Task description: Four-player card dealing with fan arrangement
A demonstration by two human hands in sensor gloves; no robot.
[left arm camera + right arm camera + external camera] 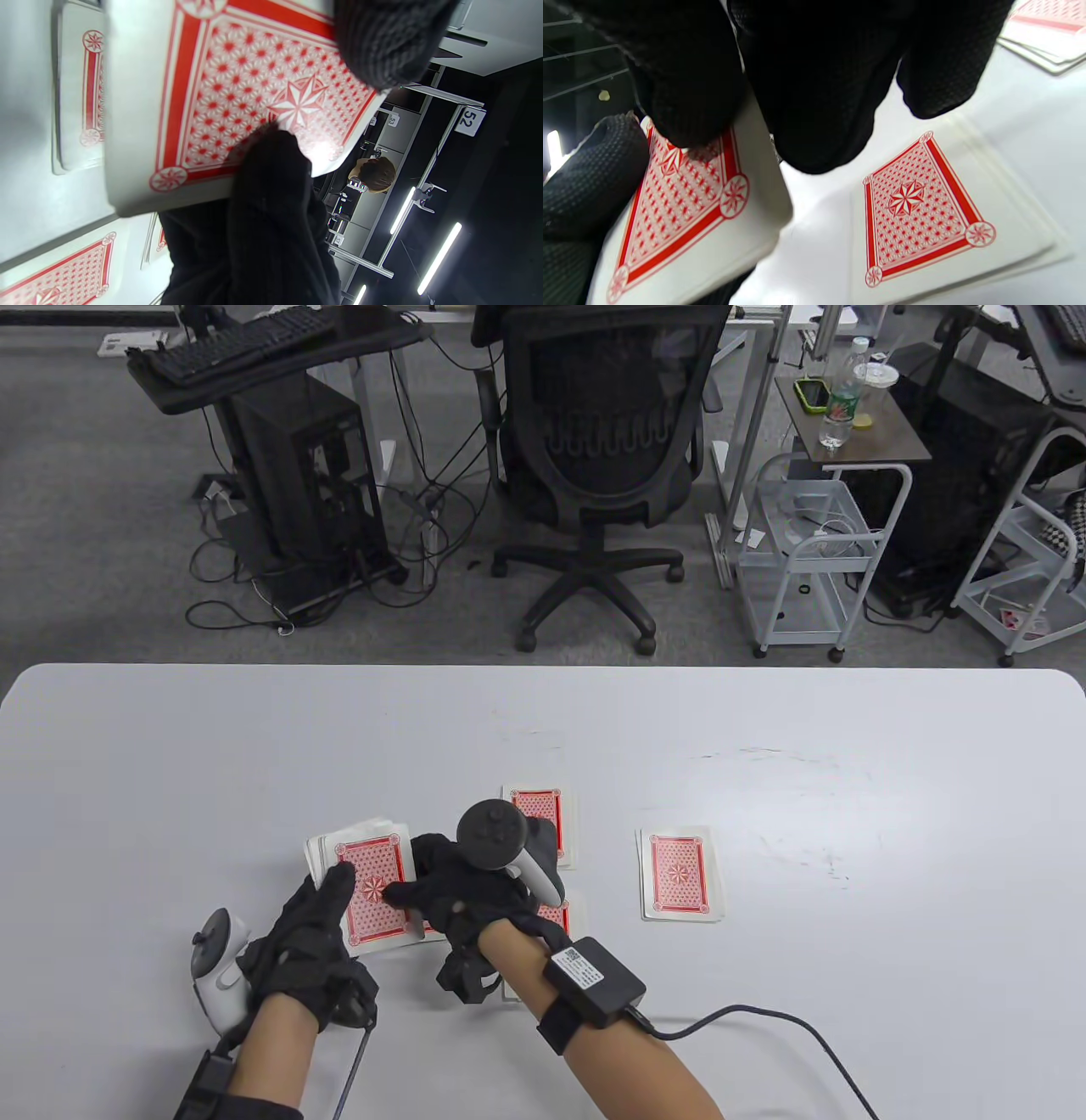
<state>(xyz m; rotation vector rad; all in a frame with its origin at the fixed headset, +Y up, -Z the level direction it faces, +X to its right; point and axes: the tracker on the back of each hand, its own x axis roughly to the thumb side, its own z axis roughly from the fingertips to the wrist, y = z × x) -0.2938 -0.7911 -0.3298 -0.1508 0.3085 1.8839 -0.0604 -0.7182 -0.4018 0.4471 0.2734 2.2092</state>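
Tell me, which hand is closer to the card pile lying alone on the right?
The right hand. It reaches over the deck just left of that pile, bare table between them. The left hand holds the deck from farther left.

My right hand (pixel 462 891) covers most of the near pile (pixel 556 914) — only a red corner shows past my wrist — and the lower part of the far pile (pixel 537 813). My left hand (pixel 310 937) hides the deck's (pixel 369 882) near corner. In the left wrist view the deck (pixel 237 97) runs off the top edge, and a card (pixel 55 275) is cut at the bottom corner. The figure (pixel 373 173) beyond is too small to make out, perhaps a seated person.
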